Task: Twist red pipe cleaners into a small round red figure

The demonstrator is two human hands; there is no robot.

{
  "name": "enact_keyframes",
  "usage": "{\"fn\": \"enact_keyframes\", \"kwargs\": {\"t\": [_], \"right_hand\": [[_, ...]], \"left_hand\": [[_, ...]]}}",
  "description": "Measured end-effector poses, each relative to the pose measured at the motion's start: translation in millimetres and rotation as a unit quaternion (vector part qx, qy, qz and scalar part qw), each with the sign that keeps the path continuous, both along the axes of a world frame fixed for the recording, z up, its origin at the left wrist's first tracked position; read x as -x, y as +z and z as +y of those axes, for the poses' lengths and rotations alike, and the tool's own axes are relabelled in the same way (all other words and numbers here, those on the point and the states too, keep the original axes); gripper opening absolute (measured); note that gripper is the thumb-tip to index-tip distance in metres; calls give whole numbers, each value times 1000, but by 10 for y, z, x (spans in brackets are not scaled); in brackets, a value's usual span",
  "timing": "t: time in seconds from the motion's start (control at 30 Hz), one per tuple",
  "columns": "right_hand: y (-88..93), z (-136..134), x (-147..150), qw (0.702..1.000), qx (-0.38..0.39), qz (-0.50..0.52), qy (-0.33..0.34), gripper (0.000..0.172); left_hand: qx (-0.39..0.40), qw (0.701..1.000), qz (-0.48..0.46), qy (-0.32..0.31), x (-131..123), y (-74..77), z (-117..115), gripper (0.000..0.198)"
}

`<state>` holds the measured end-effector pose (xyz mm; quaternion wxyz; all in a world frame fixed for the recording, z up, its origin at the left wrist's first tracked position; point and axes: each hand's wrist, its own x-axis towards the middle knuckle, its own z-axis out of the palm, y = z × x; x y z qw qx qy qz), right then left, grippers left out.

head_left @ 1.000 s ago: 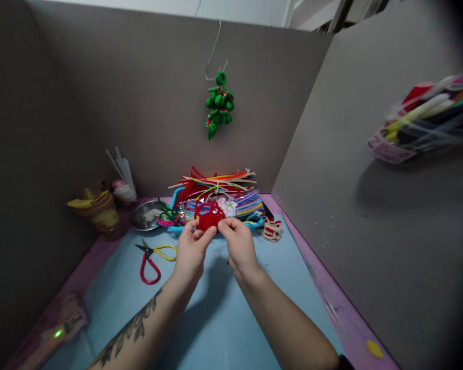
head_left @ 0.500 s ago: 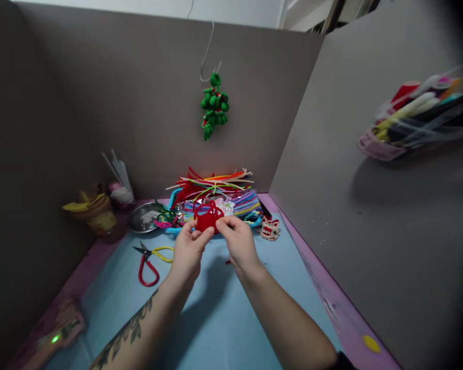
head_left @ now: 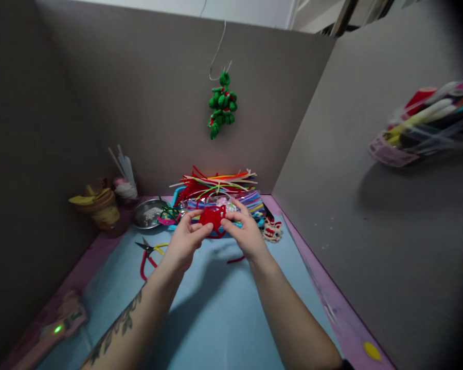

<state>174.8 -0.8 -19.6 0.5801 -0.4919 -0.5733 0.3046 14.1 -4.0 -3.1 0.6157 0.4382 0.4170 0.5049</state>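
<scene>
Between my two hands is a small red pipe-cleaner piece [head_left: 213, 218] with a solid middle and thin loops at its edges, held above the mat. My left hand [head_left: 185, 237] pinches its left side between thumb and fingers. On the opposite side my right hand [head_left: 247, 234] grips the right edge, thumb in front and fingers raised behind. A loose red pipe-cleaner strip [head_left: 236, 260] lies on the mat below my right hand, partly hidden by it. Scissors [head_left: 148, 253] with red and yellow handles rest left of my left forearm, which covers part of them.
Behind my hands sits a blue basket [head_left: 176, 195] of coloured pipe cleaners [head_left: 216, 180]. A metal bowl [head_left: 144, 217], a pot [head_left: 100, 208] and a glue gun [head_left: 64, 321] stand left. At right lies a lion-face ornament [head_left: 272, 230]. A green ornament [head_left: 223, 105] hangs ahead.
The red piece has been turned, its loops now showing lower down. My right fingers have spread upward from a closer pinch. The whole view has shifted slightly.
</scene>
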Motion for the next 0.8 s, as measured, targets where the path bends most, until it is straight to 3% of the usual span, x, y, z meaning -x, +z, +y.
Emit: {"fn": "enact_keyframes", "kwargs": {"t": [0.2, 0.47, 0.8], "right_hand": [[-35, -1, 67, 989, 38, 110, 85, 20], [-178, 114, 143, 958, -3, 269, 96, 28], [-247, 158, 138, 953, -7, 280, 114, 29]], "left_hand": [[-36, 999, 40, -6, 79, 85, -14, 77], [-125, 984, 11, 128, 243, 130, 78, 43], [-127, 987, 67, 76, 220, 108, 52, 36]]}}
